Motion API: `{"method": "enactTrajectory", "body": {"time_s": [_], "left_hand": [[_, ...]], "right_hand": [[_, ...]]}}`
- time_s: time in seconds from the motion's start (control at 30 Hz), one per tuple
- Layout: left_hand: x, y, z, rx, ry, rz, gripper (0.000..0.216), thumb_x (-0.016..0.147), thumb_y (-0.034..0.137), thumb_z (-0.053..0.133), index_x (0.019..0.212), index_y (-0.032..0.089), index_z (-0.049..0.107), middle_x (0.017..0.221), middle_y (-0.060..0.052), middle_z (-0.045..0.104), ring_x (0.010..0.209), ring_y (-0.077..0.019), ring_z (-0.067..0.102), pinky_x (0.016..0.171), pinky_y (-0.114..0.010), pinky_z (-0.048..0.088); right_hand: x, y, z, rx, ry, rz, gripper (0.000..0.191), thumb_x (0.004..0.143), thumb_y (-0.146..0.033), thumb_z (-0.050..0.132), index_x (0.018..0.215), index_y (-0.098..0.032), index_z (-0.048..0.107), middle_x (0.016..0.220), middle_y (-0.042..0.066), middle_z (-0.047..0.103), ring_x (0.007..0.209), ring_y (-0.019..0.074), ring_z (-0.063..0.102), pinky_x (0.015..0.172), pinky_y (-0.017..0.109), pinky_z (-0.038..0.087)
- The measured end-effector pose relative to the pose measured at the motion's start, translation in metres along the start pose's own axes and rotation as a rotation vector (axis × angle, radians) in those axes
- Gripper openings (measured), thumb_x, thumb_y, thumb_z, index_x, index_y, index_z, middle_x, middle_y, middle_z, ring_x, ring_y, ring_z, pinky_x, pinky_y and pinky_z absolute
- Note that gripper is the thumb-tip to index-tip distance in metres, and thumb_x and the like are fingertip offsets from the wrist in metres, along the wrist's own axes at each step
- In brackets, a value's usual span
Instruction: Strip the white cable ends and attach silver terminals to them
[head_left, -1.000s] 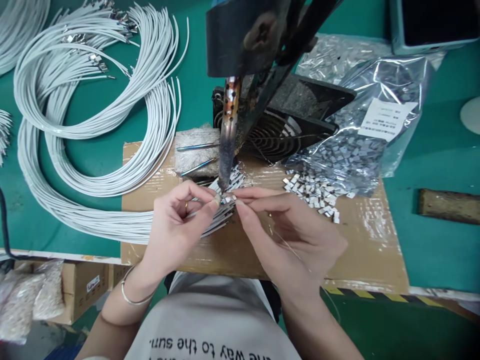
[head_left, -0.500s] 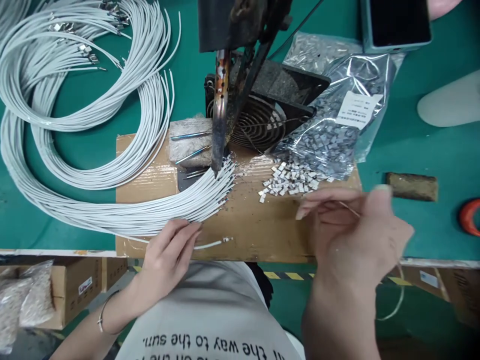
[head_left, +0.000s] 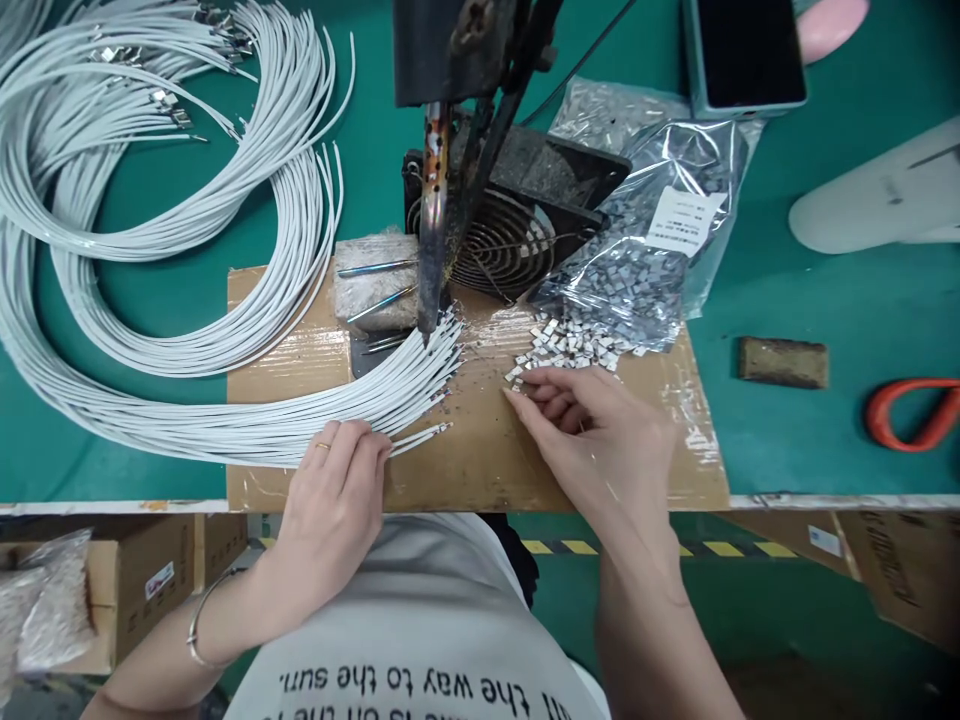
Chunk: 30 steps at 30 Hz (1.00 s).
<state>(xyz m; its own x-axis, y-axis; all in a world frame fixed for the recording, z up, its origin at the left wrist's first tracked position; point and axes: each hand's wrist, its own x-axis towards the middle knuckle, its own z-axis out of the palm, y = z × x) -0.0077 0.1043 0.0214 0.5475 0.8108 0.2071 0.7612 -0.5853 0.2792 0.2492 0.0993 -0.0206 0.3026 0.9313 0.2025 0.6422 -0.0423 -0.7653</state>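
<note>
A: "Where was the person's left hand (head_left: 334, 505)?"

B: "At the near edge of a bundle of white wires (head_left: 225, 430), touching it, the fingers bent and lying together. A couple of wire ends stuck out to the right past them. The fingertips were hidden, so nobody could tell whether that grip was clamped on a wire."

A: "And the right hand (head_left: 619, 440)?"

B: "It was at the near edge of a loose pile of small metal pieces (head_left: 570, 345). Thumb and forefinger tips stood close, a narrow gap between them; whether a piece was pinched there was too small to tell."

A: "What lay underneath?"

B: "A cardboard sheet (head_left: 480, 450) on the green tabletop (head_left: 787, 450). The wire ends fanned out across it, near the dark tip of a soldering iron (head_left: 433, 190). The pile was farther right, beside a clear bag (head_left: 645, 280) of similar pieces."

A: "And around that?"

B: "A black fan (head_left: 510, 245) sat behind the iron, and a wrapped block (head_left: 375, 286) to its left bore two thin rods (head_left: 375, 267). To the right lay a brown block (head_left: 784, 362) and an orange-red handle (head_left: 879, 412)."
</note>
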Motion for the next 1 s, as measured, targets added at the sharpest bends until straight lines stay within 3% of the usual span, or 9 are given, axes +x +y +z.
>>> {"method": "enactTrajectory", "body": {"time_s": [0.1,0.23,0.3,0.43,0.6,0.77,1.0], "left_hand": [[-0.003,0.000,-0.008,-0.212,-0.058,-0.031,0.027,0.104,-0.004,0.051,0.111,0.021,0.057,0.105,-0.007,0.071,0.101,-0.0230,0.071,0.090,-0.037,0.059],[-0.004,0.000,-0.017,-0.615,-0.273,-0.200,0.026,0.108,0.006,0.056,0.127,0.023,0.056,0.111,-0.004,0.074,0.098,-0.0165,0.075,0.084,-0.028,0.060],[0.000,0.001,-0.017,-0.749,-0.315,-0.278,0.027,0.107,0.013,0.063,0.131,0.025,0.060,0.111,-0.003,0.077,0.098,-0.0163,0.076,0.085,-0.027,0.060],[0.015,0.006,-0.010,-0.956,-0.281,-0.452,0.006,0.108,0.021,0.064,0.108,0.022,0.070,0.085,0.001,0.073,0.073,-0.0130,0.066,0.066,-0.023,0.053],[0.030,0.009,-0.010,-1.145,-0.235,-0.624,0.008,0.101,0.023,0.070,0.094,0.018,0.069,0.074,0.001,0.068,0.065,-0.0116,0.060,0.059,-0.021,0.049],[0.030,0.008,-0.011,-1.219,-0.203,-0.683,0.011,0.099,0.024,0.073,0.091,0.018,0.070,0.071,0.003,0.065,0.063,-0.0101,0.056,0.057,-0.020,0.045],[0.030,0.006,-0.010,-1.255,-0.164,-0.708,0.017,0.098,0.022,0.076,0.084,0.018,0.067,0.070,0.003,0.065,0.062,-0.0090,0.055,0.058,-0.019,0.045]], "right_hand": [[0.000,0.000,0.001,0.018,-0.084,0.076,0.006,0.093,-0.029,0.078,0.091,-0.024,0.077,0.073,-0.001,0.068,0.056,0.0123,0.057,0.051,0.026,0.049],[-0.004,-0.008,-0.001,0.109,-0.117,0.230,0.008,0.093,-0.030,0.076,0.090,-0.023,0.079,0.075,0.002,0.073,0.060,0.0144,0.063,0.056,0.027,0.054],[-0.006,-0.014,-0.002,0.233,-0.085,0.291,0.006,0.091,-0.030,0.081,0.090,-0.024,0.081,0.077,0.002,0.076,0.062,0.0149,0.067,0.058,0.027,0.057],[-0.012,-0.032,0.001,0.500,-0.100,0.353,0.008,0.089,-0.030,0.087,0.089,-0.024,0.081,0.075,0.002,0.077,0.060,0.0159,0.071,0.058,0.028,0.063],[-0.021,-0.049,0.014,0.755,-0.203,0.433,0.009,0.091,-0.026,0.087,0.085,-0.023,0.081,0.064,-0.003,0.070,0.052,0.0108,0.063,0.050,0.022,0.056],[-0.019,-0.055,0.022,0.838,-0.334,0.353,0.006,0.091,-0.021,0.083,0.091,-0.025,0.088,0.071,-0.001,0.073,0.051,0.0075,0.054,0.047,0.020,0.046],[-0.018,-0.060,0.021,0.892,-0.338,0.337,0.021,0.089,-0.013,0.082,0.093,-0.032,0.091,0.073,-0.002,0.072,0.051,0.0067,0.051,0.045,0.020,0.040]]}}
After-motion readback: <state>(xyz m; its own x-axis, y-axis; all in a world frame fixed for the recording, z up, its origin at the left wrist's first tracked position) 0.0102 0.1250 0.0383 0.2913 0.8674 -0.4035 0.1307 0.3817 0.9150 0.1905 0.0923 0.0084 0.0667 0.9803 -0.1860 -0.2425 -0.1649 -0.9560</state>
